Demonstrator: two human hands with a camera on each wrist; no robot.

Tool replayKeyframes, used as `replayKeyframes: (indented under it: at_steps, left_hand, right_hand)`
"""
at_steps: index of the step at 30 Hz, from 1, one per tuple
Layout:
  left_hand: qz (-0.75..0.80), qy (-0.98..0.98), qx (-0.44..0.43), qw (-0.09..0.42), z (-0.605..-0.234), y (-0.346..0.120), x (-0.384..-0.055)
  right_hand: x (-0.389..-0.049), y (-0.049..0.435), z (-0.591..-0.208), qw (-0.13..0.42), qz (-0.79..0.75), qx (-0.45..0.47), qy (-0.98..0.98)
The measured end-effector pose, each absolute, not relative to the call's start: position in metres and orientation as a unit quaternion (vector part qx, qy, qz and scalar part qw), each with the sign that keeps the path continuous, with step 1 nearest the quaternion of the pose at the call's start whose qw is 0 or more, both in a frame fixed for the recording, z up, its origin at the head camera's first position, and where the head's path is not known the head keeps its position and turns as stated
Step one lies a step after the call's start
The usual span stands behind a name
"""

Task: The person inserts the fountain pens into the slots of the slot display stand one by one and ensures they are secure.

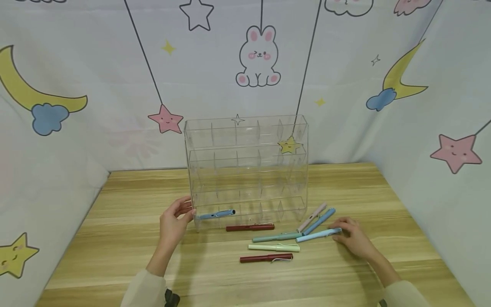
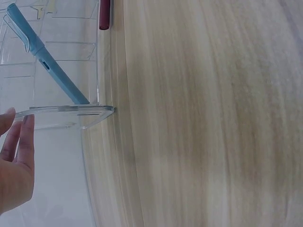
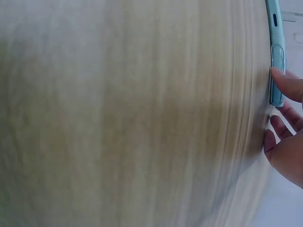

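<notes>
A clear acrylic organizer (image 1: 248, 172) with small compartments stands upright on the table. At its lower left side, my left hand (image 1: 173, 224) pinches the side panel (image 2: 66, 109) between thumb and fingers. Inside the bottom row a blue pen (image 1: 216, 214) leans at a slant, its clip showing in the left wrist view. My right hand (image 1: 353, 238) pinches the clip end of a light blue pen (image 1: 316, 235), with the thumb (image 3: 284, 85) on its near side. That pen lies low along the tabletop, its other end close to a green pen (image 1: 276, 237).
A pink pen (image 1: 311, 217) and a darker blue pen (image 1: 319, 221) lie behind the light blue one. Before the organizer are a dark red pen (image 1: 249, 227), a pale green pen (image 1: 273, 247) and another dark red pen (image 1: 264, 258). A patterned curtain (image 1: 215, 85) surrounds the wooden table (image 1: 330, 281).
</notes>
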State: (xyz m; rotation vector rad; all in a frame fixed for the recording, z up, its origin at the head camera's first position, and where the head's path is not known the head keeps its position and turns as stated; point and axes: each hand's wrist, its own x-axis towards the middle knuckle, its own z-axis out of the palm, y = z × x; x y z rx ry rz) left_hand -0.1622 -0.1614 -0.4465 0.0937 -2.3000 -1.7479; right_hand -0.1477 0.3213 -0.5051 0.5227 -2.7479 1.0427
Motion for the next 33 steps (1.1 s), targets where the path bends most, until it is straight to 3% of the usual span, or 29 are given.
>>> replayKeyframes:
  at_steps: [13, 33]
  left_hand:
    - [-0.602, -0.789, 0.039, 0.114, -0.445, -0.162, -0.162]
    - [-0.600, -0.791, 0.038, 0.117, -0.447, -0.163, -0.162]
  right_hand:
    - [-0.148, 0.321, -0.504, 0.094, 0.337, 0.164, -0.922]
    - [-0.143, 0.319, -0.464, -0.045, 0.453, 0.196, -0.868]
